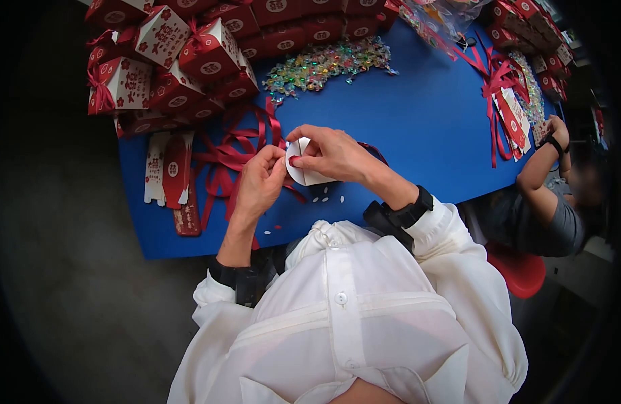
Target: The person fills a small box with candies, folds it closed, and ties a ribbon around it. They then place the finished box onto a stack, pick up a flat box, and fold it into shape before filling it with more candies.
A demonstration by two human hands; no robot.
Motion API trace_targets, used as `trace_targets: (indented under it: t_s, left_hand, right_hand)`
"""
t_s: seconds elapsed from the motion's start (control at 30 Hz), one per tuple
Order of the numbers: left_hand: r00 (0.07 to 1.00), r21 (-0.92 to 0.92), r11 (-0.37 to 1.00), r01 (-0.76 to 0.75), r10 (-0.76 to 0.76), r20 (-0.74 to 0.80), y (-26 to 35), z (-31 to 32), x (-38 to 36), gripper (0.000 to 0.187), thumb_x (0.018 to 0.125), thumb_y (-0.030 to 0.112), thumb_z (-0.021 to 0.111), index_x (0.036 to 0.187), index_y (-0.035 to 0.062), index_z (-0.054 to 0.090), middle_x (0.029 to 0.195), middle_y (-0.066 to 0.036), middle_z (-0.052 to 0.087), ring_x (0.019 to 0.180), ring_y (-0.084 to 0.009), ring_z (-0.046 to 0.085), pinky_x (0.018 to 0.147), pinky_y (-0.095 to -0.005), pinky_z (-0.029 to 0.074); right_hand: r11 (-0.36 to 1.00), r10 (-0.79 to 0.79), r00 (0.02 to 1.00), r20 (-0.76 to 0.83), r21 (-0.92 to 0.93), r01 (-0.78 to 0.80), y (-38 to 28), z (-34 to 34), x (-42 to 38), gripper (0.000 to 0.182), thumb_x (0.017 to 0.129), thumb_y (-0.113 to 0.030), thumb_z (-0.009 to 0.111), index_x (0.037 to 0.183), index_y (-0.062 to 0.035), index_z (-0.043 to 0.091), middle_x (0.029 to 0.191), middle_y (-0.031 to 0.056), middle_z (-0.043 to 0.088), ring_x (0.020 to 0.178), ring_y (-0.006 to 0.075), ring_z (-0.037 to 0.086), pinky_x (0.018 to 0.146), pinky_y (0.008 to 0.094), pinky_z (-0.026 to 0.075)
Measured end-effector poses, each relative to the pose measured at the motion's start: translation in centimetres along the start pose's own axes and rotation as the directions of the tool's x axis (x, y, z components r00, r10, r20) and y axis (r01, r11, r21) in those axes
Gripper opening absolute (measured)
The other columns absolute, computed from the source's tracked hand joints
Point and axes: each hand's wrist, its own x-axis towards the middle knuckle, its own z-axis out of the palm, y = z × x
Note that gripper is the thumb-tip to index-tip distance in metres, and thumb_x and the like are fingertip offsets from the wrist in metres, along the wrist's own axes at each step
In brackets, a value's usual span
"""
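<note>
A small paper gift box (315, 178), its white side with a rounded edge toward me, is between my two hands above the front part of the blue table. My right hand (334, 155) grips it from above and the right, fingers curled over its top. A bit of red shows by the right thumb. My left hand (260, 180) pinches the rounded left edge between thumb and fingertips. Red ribbons (226, 161) lie loosely on the table just left of my left hand. Several small white paper bits (325, 199) lie below the box.
Finished red-and-white boxes (209, 60) are stacked at the back left. Wrapped candies (327, 67) form a pile behind my hands. Flat unfolded boxes (169, 168) lie at the left edge of the blue table (418, 114). At the right sits another person (543, 195), near more ribbons (502, 77).
</note>
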Motion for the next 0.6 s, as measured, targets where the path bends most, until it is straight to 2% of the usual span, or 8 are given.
trace_targets:
  t_s: [0.07,0.13,0.17,0.27,0.33,0.4,0.57,0.6]
  left_hand:
    - [1.0,-0.046,0.999,0.018,-0.019,-0.019,0.0,0.2,-0.2,0.012,0.096,0.008,0.047,0.093,-0.0008,0.053,0.079,-0.004,0.062,0.07,-0.0065,0.06,0.063,-0.0212,0.051]
    - [1.0,-0.066,0.998,0.016,-0.014,0.024,0.0,0.2,-0.4,0.011,0.097,0.009,0.045,0.095,0.0,0.051,0.078,-0.004,0.061,0.07,-0.0065,0.06,0.063,-0.0214,0.051]
    - [1.0,-0.067,0.998,0.017,-0.016,0.024,-0.2,0.1,-0.4,0.011,0.097,0.009,0.045,0.095,0.0,0.051,0.078,-0.004,0.061,0.07,-0.0065,0.06,0.063,-0.0214,0.051]
    - [0.997,-0.023,0.998,0.056,-0.054,0.063,-0.4,-0.1,-0.5,0.013,0.098,0.013,0.046,0.099,0.001,0.051,0.084,-0.004,0.061,0.079,-0.0093,0.063,0.071,-0.025,0.056]
    - [0.992,-0.171,0.977,0.128,-0.125,0.032,-0.1,0.0,-0.7,0.013,0.098,0.014,0.044,0.101,0.0018,0.049,0.086,-0.005,0.061,0.081,-0.0123,0.066,0.072,-0.0261,0.057]
    - [0.99,-0.17,0.976,0.139,-0.132,0.051,-0.2,-0.2,-0.6,0.013,0.098,0.015,0.043,0.102,0.0025,0.048,0.088,-0.006,0.062,0.082,-0.0142,0.066,0.073,-0.0269,0.057]
    - [0.998,-0.264,0.962,0.065,-0.061,0.023,-0.7,-1.1,-0.2,0.015,0.099,0.016,0.04,0.102,0.0038,0.048,0.095,-0.011,0.064,0.087,-0.0199,0.067,0.075,-0.0321,0.057]
    - [0.999,-0.388,0.921,0.043,-0.045,0.002,-0.3,-1.5,-0.2,0.015,0.099,0.014,0.038,0.101,0.0033,0.048,0.096,-0.013,0.063,0.091,-0.023,0.066,0.081,-0.0345,0.056]
  right_hand:
    - [0.999,-0.019,0.999,0.038,0.031,0.018,0.0,0.0,-0.3,0.052,0.073,-0.031,0.071,0.118,-0.0111,0.057,0.105,0.0177,0.064,0.095,0.0312,0.064,0.081,0.0403,0.049]
    - [0.961,-0.139,0.988,-0.07,-0.251,0.117,-0.6,0.4,-1.3,0.054,0.07,-0.03,0.075,0.117,-0.0096,0.057,0.11,0.0188,0.055,0.095,0.0327,0.061,0.08,0.04,0.049]
    - [0.96,-0.166,0.982,-0.085,-0.244,0.141,-0.6,0.7,-1.4,0.054,0.067,-0.029,0.078,0.112,-0.0078,0.057,0.109,0.0183,0.047,0.095,0.0355,0.057,0.078,0.04,0.05]
    - [0.929,-0.32,0.928,-0.193,-0.257,0.268,0.2,1.5,-1.6,0.052,0.066,-0.028,0.078,0.108,-0.0066,0.057,0.107,0.0179,0.048,0.094,0.0359,0.056,0.078,0.04,0.049]
    - [0.942,-0.297,0.936,-0.191,-0.216,0.255,0.3,1.4,-1.8,0.051,0.066,-0.027,0.078,0.107,-0.0063,0.057,0.106,0.0179,0.048,0.094,0.0357,0.055,0.078,0.0397,0.049]
    - [0.954,-0.273,0.943,-0.191,-0.178,0.24,0.6,1.3,-2.0,0.05,0.066,-0.027,0.078,0.106,-0.0059,0.057,0.106,0.018,0.048,0.095,0.0355,0.054,0.079,0.0395,0.048]
    - [0.875,-0.347,0.91,-0.228,-0.428,0.226,0.6,0.4,-2.9,0.053,0.066,-0.028,0.079,0.111,-0.0136,0.057,0.118,0.0151,0.046,0.114,0.0338,0.044,0.094,0.0449,0.037]
    - [0.875,-0.345,0.91,-0.23,-0.428,0.224,0.9,0.2,-3.0,0.053,0.066,-0.028,0.079,0.111,-0.0136,0.057,0.118,0.0151,0.046,0.114,0.0338,0.044,0.094,0.0449,0.037]
